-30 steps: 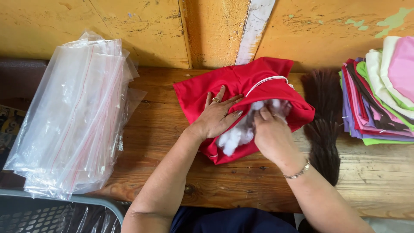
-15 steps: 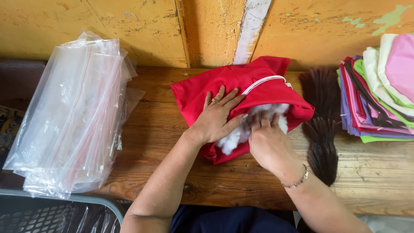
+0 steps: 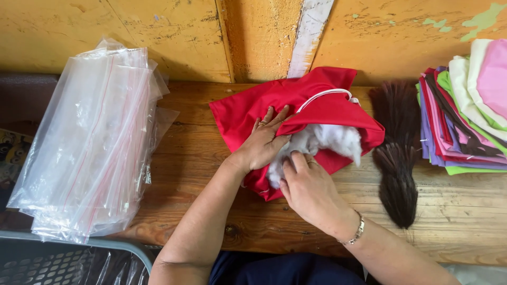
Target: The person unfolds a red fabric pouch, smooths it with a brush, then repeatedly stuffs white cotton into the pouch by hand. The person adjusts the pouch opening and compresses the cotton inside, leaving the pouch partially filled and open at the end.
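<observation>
At frame centre, the left hand [image 3: 262, 143] lies fingers spread on a red fabric cover [image 3: 248, 113]; the right hand [image 3: 309, 191], fingers together, presses white stuffing [image 3: 327, 140] inside.

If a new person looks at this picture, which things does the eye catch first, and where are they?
First comes the bright red cloth in the middle of the wooden bench, with white stuffing showing at its opening. The left hand presses on the cloth, and the right hand pushes at the stuffing. Next come the heap of clear zip bags on the left and the colourful stack of fabrics on the right.
</observation>
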